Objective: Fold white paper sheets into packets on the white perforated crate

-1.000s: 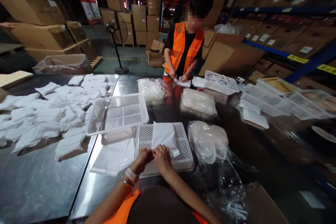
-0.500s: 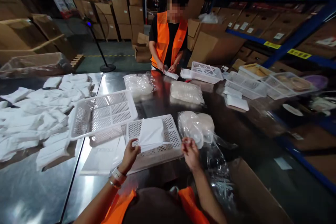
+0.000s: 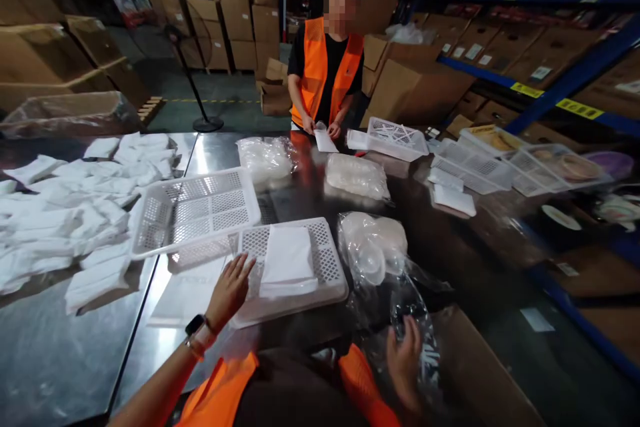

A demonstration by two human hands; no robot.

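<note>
My left hand (image 3: 233,290) is open, its fingers stretched out by the left edge of a white perforated plastic basket (image 3: 327,250). This basket appears upside down, with a folded white packet (image 3: 289,257) lying flat on its top. My right hand (image 3: 405,355) is lower right, fingers apart and slightly bent, beside a clear plastic bag (image 3: 429,347) with pale things in it that I cannot make out. Nothing shows in its grasp. Beyond it lies another clear bag holding round translucent cups or lids (image 3: 373,247).
An upright white basket (image 3: 200,210) stands behind left, beside a large pile of white packets (image 3: 75,213). Two plastic-wrapped bundles lie farther back. Across the table a person in an orange vest (image 3: 327,73) handles a white packet. White baskets (image 3: 473,163) stand at the right.
My right hand has moved down and right, from the basket to the clear bag. My left hand has turned palm down and opened wider. The packet now lies flat on the basket.
</note>
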